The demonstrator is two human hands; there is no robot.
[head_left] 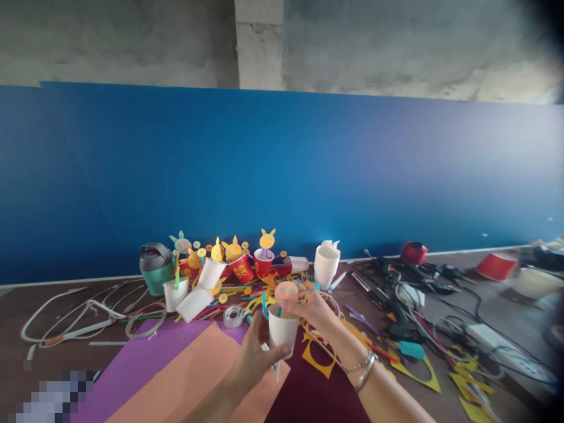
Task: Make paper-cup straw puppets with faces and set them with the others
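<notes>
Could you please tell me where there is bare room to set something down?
The orange paper lies bare between the purple paper and left forearm; the maroon paper, between orange paper and right forearm. Crowded: the right, around the power strip, and the back, among cups.

Your left hand (255, 348), toward seven o'clock, is ungloved, and your left forearm (222, 392) shows bare down to the lower edge of the view. Toward five o'clock, your right hand (315, 308) is ungloved too, and you wear two silver-coloured pieces on the right forearm (388, 393), near the wrist: a smooth, shiny, solid-looking bangle (366, 374) and, just on its hand side, a thinner chain bracelet (352, 369) whose links are too small to make out.
</notes>
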